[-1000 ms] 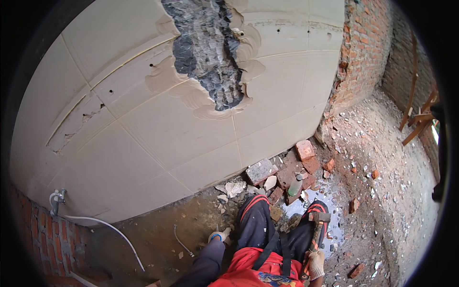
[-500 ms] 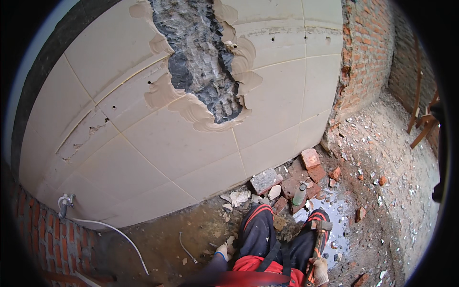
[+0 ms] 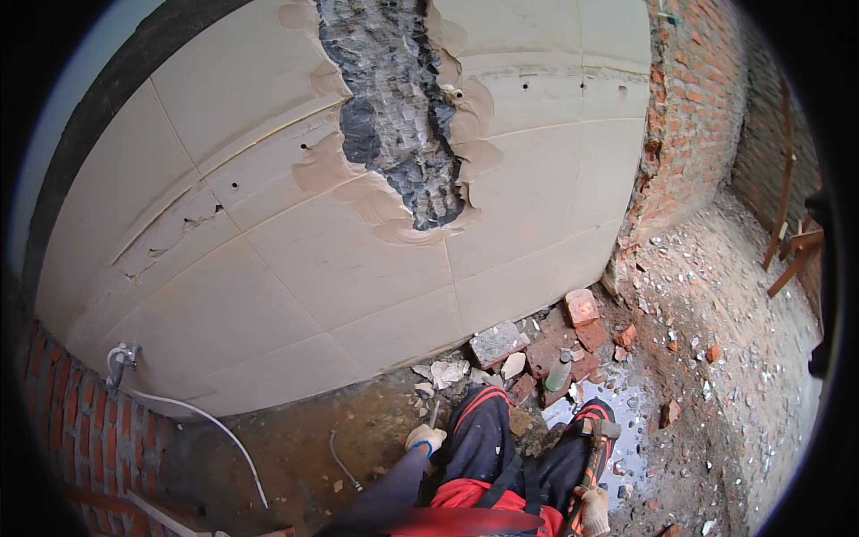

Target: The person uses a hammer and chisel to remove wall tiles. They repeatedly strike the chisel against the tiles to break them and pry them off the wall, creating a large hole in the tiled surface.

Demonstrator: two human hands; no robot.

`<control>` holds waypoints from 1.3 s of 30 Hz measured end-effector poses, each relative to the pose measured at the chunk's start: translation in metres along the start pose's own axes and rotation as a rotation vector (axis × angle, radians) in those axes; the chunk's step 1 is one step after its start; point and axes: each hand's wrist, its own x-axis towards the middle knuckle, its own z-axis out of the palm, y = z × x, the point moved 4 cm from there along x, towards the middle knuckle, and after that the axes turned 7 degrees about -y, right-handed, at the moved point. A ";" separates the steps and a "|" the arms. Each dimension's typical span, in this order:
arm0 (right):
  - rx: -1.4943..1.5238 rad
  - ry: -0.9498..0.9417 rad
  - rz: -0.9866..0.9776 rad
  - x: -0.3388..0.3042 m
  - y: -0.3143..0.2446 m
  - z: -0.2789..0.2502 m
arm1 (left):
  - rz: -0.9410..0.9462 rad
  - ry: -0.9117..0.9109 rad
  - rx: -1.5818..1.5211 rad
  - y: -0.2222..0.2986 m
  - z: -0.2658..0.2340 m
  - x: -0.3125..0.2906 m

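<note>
Cloth-gloved left hand [image 3: 426,438] has shifted, gripping a slim rod [image 3: 435,413].

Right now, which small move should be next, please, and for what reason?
I would probably raise the left hand with its slim rod towards the broken strip in the tiled wall. The rod is down by the left knee, well below that rough strip, while the right hand holds a hammer by its handle.

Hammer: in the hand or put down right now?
In the hand: the gloved right hand grips the hammer by its handle, with the hammer head at the right knee. Whether those two touch, I cannot tell.
</note>
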 end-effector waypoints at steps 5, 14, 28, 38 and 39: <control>0.045 0.027 -0.083 0.003 0.005 -0.003 | 0.259 0.182 -0.045 0.067 -0.024 -0.020; -0.020 0.058 -0.074 -0.011 -0.006 0.008 | 0.507 0.119 0.084 0.105 0.005 -0.085; -0.070 0.096 -0.024 -0.028 -0.013 0.019 | 0.394 -0.268 -0.769 0.074 0.017 -0.035; -0.020 0.059 -0.014 -0.024 -0.013 0.018 | 1.403 -0.935 -1.446 0.127 -0.135 -0.282; -0.010 0.055 -0.023 -0.023 -0.013 0.018 | 1.515 -0.976 -1.437 0.128 -0.146 -0.314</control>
